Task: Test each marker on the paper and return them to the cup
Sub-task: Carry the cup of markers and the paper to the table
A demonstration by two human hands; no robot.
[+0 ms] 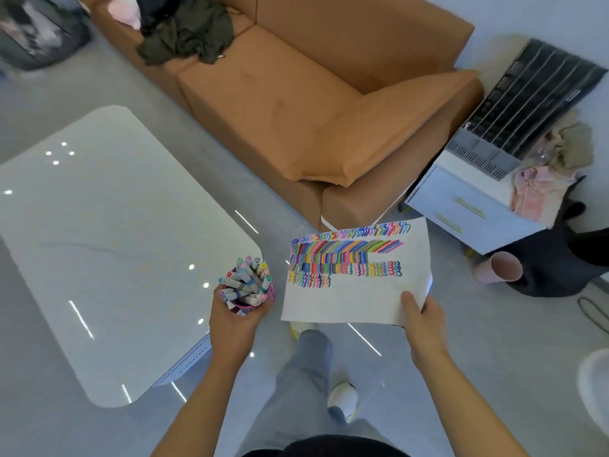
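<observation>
My left hand grips a pink cup from below, holding it in the air just off the table's near right corner. Several grey markers with coloured caps fill the cup. My right hand pinches the lower right corner of a white paper, thumb on top. The sheet is held up over the floor. Its upper half is covered with rows of multicoloured strokes and squiggles.
A glossy white table lies to the left. An orange sofa with dark clothes stands ahead. A white drawer unit, a pink cup on its side and dark fabric sit at the right. My legs and feet stand on grey floor.
</observation>
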